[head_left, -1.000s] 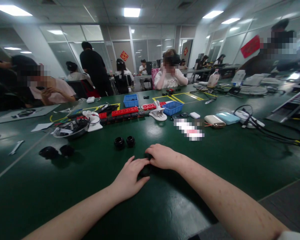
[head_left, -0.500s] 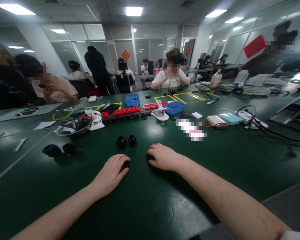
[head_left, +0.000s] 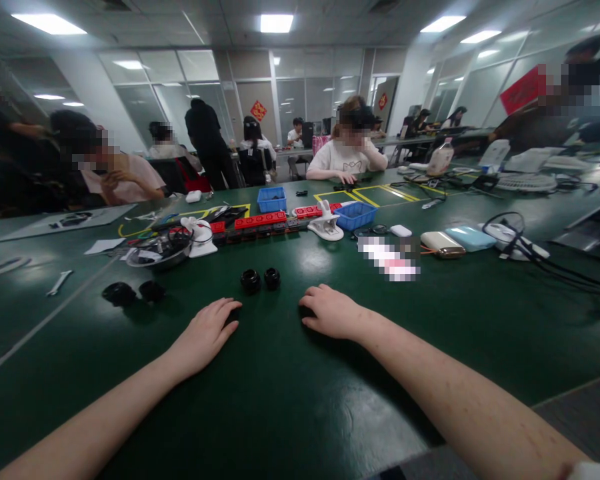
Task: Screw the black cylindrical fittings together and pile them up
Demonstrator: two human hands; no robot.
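Note:
My left hand lies palm down on the green table, its fingers cupped together over a dark bit that I can barely see. My right hand rests a hand's width to the right, with its fingers curled down on a small black part at their tips. Two black round parts stand side by side just beyond and between the hands. Another pair of black round parts sits further left.
Beyond the hands are a bowl of cables, a white stand, red blocks, two blue baskets, a white clamp, power banks and cables. A wrench lies far left. People sit around the table.
My hands were pressed together on one black object. They have parted, the left sliding left and the right staying in place, each covering a dark piece.

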